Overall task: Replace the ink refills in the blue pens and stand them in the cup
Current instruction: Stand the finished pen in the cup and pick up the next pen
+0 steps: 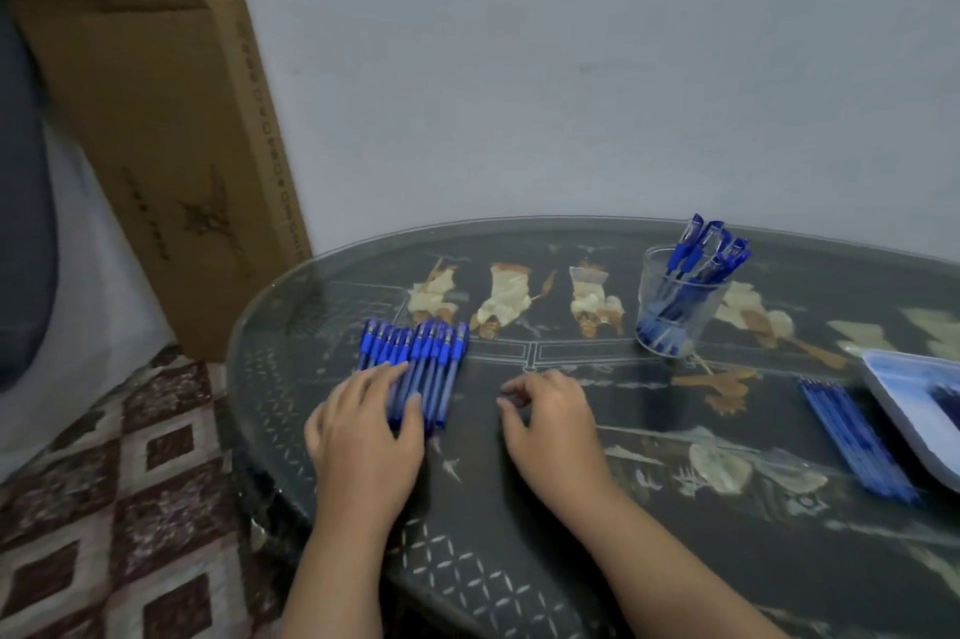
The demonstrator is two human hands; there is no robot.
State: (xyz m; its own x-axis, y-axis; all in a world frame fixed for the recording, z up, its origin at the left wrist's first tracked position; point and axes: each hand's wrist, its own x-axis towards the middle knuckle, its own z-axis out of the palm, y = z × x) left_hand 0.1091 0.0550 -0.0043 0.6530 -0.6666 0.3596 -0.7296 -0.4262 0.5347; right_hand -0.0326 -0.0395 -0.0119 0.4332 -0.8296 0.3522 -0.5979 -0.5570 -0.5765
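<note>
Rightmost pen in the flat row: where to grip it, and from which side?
Probably pinch the rightmost pen at mid-barrel, from its right, with the right hand. It lies flat at the row's edge, so that side is open; the left hand rests on pens farther left.

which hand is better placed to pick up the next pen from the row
Left, probably. The left hand rests on the row of pens, fingers over the barrels; the right hand is empty and lies beside the row, touching no pen.
</note>
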